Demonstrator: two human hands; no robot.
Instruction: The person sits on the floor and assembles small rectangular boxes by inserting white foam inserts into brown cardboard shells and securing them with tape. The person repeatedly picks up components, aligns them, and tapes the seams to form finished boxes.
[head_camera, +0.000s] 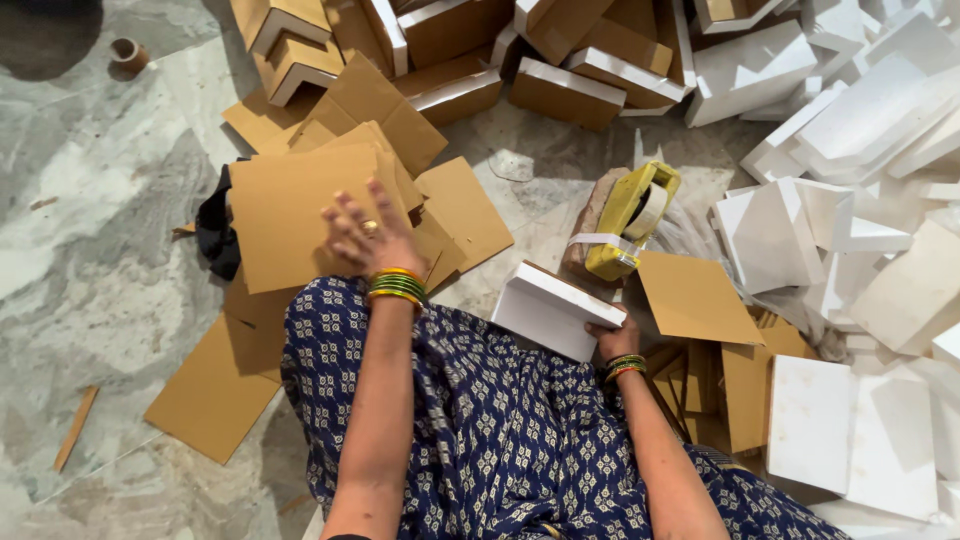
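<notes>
Person sits on a marble floor (90, 230), blue patterned cloth (500, 420) over the lap. Left hand (368, 238) is open, fingers spread, palm down on a flat brown card sheet (285, 215); gold ring on one finger, green and gold bangles at the wrist. The sheet lies on top of a loose pile of cards (400, 120) just ahead of the left knee, and a black cloth (215, 235) pokes out at its left edge.

Right hand (612, 340) grips a white folded box (550, 310) from its near right corner, fingers curled under the edge, most of the hand hidden behind the box. The box is tilted, resting against the right knee, brown inside showing along the top edge.

Yellow tape dispenser (630, 220) stands just beyond the box, strip of tape hanging at its front. Another brown card (695, 298) lies just right of the right hand. White foam pieces (860, 150) heap up along the right side, finished brown-and-white boxes (560, 60) stack across the top. Tape roll core (128, 52) sits far left on the floor, well apart. Thin wood strip (76, 428) lies at lower left.
</notes>
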